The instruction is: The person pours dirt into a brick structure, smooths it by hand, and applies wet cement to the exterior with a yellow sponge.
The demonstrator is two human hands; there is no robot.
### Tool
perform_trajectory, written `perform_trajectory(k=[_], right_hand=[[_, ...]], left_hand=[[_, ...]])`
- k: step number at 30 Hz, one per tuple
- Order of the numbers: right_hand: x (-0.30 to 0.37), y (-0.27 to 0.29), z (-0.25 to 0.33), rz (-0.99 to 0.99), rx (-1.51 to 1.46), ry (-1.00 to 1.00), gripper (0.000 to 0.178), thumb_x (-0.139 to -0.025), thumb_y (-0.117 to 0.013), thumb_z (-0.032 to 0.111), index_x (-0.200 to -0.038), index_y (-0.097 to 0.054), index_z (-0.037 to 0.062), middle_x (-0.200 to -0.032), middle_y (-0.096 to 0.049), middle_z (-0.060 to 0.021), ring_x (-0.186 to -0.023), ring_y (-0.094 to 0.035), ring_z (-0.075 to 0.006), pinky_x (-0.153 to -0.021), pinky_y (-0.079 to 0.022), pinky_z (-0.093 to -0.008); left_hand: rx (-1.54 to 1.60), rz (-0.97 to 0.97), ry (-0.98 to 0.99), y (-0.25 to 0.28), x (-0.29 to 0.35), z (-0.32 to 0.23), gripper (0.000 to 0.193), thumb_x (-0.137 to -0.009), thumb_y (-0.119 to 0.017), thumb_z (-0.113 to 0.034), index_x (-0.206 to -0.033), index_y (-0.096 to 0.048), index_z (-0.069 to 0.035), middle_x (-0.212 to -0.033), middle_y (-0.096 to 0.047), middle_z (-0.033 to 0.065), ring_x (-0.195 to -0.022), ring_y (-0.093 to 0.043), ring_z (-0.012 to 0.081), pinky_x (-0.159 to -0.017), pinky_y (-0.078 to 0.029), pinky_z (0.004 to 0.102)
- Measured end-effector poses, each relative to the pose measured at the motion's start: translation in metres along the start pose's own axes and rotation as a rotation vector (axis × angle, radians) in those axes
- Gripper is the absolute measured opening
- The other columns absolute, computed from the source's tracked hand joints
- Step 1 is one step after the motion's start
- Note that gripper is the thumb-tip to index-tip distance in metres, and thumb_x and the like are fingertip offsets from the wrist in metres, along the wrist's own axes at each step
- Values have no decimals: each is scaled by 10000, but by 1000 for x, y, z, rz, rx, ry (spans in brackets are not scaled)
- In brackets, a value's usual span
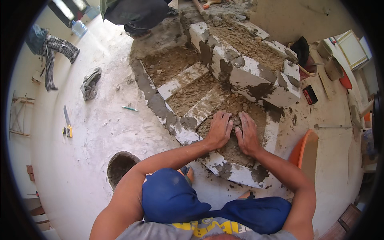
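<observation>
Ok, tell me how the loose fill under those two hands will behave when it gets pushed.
The brown fill looks crumbly and lumpy, so it would likely shift and spread rather than slide as one piece. Both the left hand and right hand press flat on it. The white block edging probably contains it.

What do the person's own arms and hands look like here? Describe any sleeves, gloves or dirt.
Both forearms are bare, with no sleeves reaching them. The left hand and right hand wear no gloves, and no rings or watch show. Brown soil dusts the fingers.

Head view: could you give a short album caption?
Both hands press flat on loose dirt fill between white mortared blocks.
</observation>
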State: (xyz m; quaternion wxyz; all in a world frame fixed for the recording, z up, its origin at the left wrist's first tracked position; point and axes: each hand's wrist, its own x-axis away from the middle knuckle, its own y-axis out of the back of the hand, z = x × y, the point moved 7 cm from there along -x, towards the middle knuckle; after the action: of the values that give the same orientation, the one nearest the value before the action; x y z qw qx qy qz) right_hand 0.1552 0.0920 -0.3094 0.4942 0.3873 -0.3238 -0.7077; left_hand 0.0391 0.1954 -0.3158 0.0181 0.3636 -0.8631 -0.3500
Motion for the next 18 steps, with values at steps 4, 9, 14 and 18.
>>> perform_trajectory(k=[4,9,14,18], right_hand=[[-9,-3,-7,-41,-16,-91,564,-1098,-520,240,-1588,-424,-22,-1594,-447,-262,-1476,-436,-429,-1241,-335,-496],[-5,-15,-2,-348,-442,-396,487,-1147,-422,280,-1494,-549,-36,-1502,-574,-238,-1396,-549,-371,-1202,-398,-449],[9,-25,-7,-740,-1048,-653,481,-1161,-385,294,-1398,-640,-38,-1376,-674,-161,-1311,-610,-255,-1153,-448,-398],[-8,-42,18,-733,-1457,-716,449,-1149,-437,301,-1382,-643,-22,-1362,-673,-132,-1241,-650,-229,-1076,-526,-373]], left_hand=[[90,-124,-44,-4,-10,-2,479,-1110,-468,-255,-1445,-543,80,-1480,-521,304,-1407,-472,478,-1206,-355,530],[565,-173,213,-21,-2,-2,564,-1156,-360,-335,-1462,-557,97,-1528,-555,290,-1453,-506,411,-1236,-362,434],[858,-212,244,-35,3,-15,563,-1160,-304,-296,-1453,-592,89,-1450,-655,226,-1352,-612,312,-1181,-421,389],[984,-274,358,-14,4,6,526,-1140,-349,-269,-1435,-627,67,-1395,-700,184,-1268,-666,246,-1151,-454,341]])
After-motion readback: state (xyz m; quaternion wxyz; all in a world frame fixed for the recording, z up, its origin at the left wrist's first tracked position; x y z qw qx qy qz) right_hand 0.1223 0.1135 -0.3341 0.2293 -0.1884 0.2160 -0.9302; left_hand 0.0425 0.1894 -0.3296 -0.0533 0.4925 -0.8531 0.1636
